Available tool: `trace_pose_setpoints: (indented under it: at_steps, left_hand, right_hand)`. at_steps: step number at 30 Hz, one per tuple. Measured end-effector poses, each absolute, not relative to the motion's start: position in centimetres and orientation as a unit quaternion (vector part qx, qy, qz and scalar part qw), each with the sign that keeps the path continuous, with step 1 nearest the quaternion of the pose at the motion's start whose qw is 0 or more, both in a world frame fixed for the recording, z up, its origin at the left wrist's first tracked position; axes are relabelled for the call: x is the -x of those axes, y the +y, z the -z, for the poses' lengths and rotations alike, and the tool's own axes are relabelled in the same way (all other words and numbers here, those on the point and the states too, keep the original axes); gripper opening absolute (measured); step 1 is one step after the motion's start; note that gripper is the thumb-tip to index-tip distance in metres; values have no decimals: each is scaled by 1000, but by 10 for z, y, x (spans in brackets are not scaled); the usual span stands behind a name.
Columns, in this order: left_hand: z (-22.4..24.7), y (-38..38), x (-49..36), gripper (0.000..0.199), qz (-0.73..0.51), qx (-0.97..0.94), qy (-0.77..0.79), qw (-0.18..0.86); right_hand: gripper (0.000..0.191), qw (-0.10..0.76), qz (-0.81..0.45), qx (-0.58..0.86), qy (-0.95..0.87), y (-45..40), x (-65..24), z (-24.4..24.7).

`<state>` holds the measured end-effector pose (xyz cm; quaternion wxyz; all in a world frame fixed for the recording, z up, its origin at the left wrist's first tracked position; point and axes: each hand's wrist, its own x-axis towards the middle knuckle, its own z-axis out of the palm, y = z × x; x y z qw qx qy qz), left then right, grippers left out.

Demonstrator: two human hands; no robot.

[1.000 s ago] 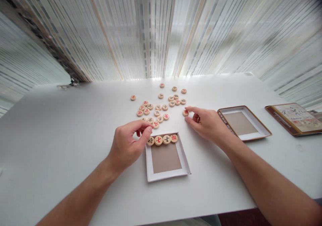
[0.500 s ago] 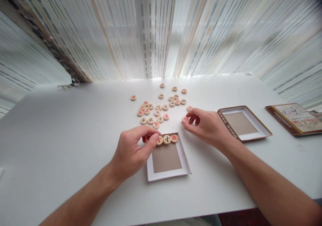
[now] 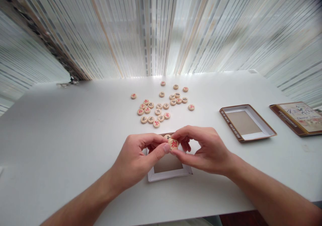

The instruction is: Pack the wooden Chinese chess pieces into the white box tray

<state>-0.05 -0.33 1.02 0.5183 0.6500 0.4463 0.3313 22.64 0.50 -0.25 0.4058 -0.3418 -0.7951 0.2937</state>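
Note:
Between both hands a round wooden Chinese chess piece with a red character is raised over the white-lined box tray. My right hand pinches it from the right with thumb and fingers. From the left, the thumb and forefinger of my left hand close on the same piece's edge. Just behind it, a piece with a black character shows in part at the tray's far side. The hands hide the rest of that row.
Several loose chess pieces with red or black characters lie spread beyond the tray. To the right are a brown-edged box half and a printed box lid. A striped curtain hangs behind the white table.
My right hand has brought a red-character piece from the table to above the tray. My left hand has shifted right to meet it and now touches that piece.

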Motion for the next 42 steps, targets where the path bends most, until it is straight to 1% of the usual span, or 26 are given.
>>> trace_pose_setpoints:
  at_steps: [5,8,10,14,19,27,35,42]
  left_hand:
    - [-9,-4,1,18,-319,-624,438,563]
    - [-8,-4,1,18,-326,-602,429,589]
    - [-8,-4,1,17,-328,-606,434,580]
    - [-11,-5,0,16,-331,-629,447,543]
    - [-12,-6,-1,15,-340,-649,451,509]
    - [-11,-9,-5,12,-369,-651,433,502]
    - [-10,-7,-4,11,-376,-655,429,495]
    - [-10,-8,-4,14,-374,-628,411,545]
  right_hand:
    - [9,413,-320,326,-788,4,-225,3]
    - [12,423,-370,321,-762,3,-225,2]
    - [13,426,-411,322,-739,3,-224,1]
    - [6,421,-463,341,-702,2,-223,0]
    - [11,416,-513,360,-659,1,-220,1]
    - [10,425,-550,358,-624,-1,-219,3]
    - [15,445,-574,348,-593,-1,-217,3]
    - [15,421,-641,354,-535,-2,-218,2]
